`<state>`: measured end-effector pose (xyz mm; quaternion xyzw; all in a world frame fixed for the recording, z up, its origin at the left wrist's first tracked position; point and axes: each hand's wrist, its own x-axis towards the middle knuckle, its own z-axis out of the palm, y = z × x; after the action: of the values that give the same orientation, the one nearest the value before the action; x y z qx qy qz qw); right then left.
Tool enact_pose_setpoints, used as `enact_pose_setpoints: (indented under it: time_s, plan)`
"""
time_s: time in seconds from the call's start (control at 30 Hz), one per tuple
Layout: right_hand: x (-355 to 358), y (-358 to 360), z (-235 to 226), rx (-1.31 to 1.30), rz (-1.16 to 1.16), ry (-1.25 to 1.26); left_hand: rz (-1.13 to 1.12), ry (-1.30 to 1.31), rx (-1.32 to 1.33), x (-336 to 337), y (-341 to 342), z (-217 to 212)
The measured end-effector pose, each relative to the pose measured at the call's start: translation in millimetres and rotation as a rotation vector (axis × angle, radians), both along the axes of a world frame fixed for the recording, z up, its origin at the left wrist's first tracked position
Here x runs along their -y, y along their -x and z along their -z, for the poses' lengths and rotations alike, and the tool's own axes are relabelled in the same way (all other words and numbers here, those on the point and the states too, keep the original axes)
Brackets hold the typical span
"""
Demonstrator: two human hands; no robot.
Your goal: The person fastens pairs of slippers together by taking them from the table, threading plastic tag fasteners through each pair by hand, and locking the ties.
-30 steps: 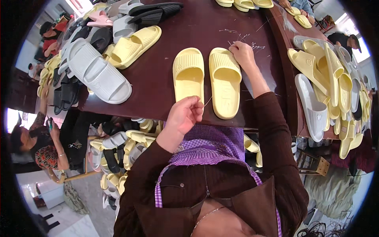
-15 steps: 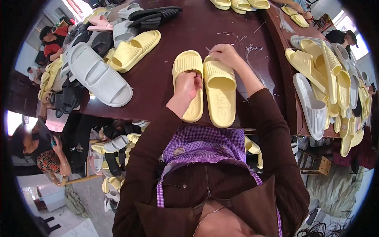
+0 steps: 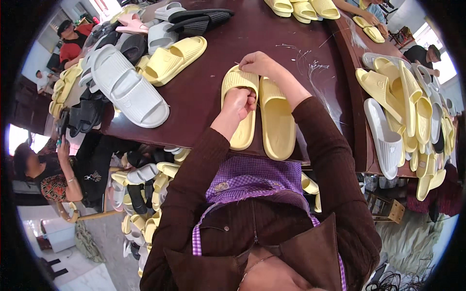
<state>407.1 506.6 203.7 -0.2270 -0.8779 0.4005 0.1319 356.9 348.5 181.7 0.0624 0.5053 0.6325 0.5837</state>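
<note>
A pair of yellow ribbed slide slippers lies toe-away on the dark table in front of me: the left slipper and the right slipper. My left hand reaches into the foot opening of the left slipper, its fingers curled and partly hidden beneath the strap. At that strap's far end my right hand pinches a tiny thin piece, which looks like a plastic tag fastener. Its wrist passes above the right slipper. Several thin white plastic fasteners are scattered on the table beyond my right forearm.
On the left are heaped grey, black, pink and yellow slippers, a large grey pair nearest. More yellow slippers stand at the far edge. A mixed pile fills the right side. Other people sit around the tables.
My right hand has gone from the right slipper's strap to the far end of the left one's. My left hand stays in the left slipper. The whole view has shifted slightly.
</note>
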Motion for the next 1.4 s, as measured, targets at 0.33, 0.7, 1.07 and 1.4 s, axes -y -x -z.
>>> enact_pose_setpoints:
  time_s: [0.33, 0.7, 1.07, 1.4]
  plan:
    - [8, 4, -1, -0.001, -0.012, 0.006, -0.009, -0.016, -0.036, 2, -2, -2]
    - [7, 10, 8, -0.002, -0.013, 0.028, -0.025, 0.022, -0.036, 0, -5, -2]
    - [1, 22, 5, 0.008, -0.071, 0.080, -0.034, 0.030, -0.050, -6, -2, -1]
    - [-3, 3, 5, -0.244, 0.242, 0.146, -0.056, -0.067, -0.057, 18, -15, -9]
